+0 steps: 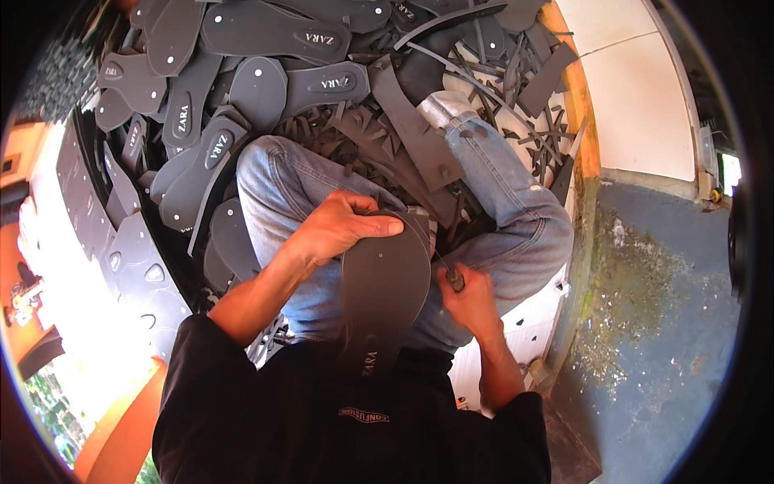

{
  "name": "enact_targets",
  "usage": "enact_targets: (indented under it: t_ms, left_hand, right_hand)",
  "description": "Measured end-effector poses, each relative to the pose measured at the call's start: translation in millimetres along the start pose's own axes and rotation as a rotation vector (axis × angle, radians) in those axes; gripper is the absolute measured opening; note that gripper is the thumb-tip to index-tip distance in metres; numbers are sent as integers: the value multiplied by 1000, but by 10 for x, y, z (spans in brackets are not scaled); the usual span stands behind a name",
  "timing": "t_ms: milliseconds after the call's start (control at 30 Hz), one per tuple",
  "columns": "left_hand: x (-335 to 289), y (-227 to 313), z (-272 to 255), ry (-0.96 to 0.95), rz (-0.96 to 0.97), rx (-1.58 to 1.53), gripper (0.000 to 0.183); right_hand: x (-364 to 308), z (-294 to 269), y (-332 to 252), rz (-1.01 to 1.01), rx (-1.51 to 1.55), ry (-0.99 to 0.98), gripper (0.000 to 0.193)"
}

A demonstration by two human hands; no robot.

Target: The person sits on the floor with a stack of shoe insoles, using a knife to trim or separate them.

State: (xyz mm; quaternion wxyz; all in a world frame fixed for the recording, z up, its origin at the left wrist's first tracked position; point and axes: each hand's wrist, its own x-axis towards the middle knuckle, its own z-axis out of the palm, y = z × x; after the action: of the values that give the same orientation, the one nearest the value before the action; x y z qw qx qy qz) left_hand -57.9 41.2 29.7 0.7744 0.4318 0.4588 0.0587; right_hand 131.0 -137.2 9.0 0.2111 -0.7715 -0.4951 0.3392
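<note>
My left hand (347, 228) grips the front edge of a dark grey shoe sole (383, 282), thumb on top and fingers underneath. The sole lies lengthwise over my lap, its wide end away from me and its narrow end, with a raised oval patch, against my black shirt. On the sole's right side my right hand (472, 302) is closed round the short dark handle of a slim knife (455, 279). Its thin blade points up and left to the sole's rim; whether the tip touches it I cannot tell.
My legs in blue jeans (516, 202) are crossed beneath the work. Many similar soles (274, 32) lie heaped ahead and to the left. Strips of dark offcuts (411, 129) cover the ground before me. A wooden edge (576, 89) and a blue-grey floor (669, 323) lie right.
</note>
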Motion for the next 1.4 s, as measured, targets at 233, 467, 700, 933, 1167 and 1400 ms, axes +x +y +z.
enact_targets:
  t_ms: [233,467,700,933,1167,1400]
  left_hand:
    - [56,-147,-118,12,-23,1,32]
    - [-70,-264,40,21,-57,-361,34]
    - [-141,-110,219,3,-136,-219,23]
    - [-122,-128,209,-14,-48,-231,26]
    - [152,-280,173,-192,21,-534,42]
    - [347,-718,691,-102,444,-496,34]
  right_hand:
    - [478,-61,-401,14,-18,-120,19]
    - [461,-67,-332,-23,13,-131,17]
    - [530,-157,-331,-69,-45,-90,15]
    - [660,-223,-262,-23,285,-114,23]
    - [806,-300,-331,142,765,-78,23]
    - [726,-161,-590,157,1139,453,21]
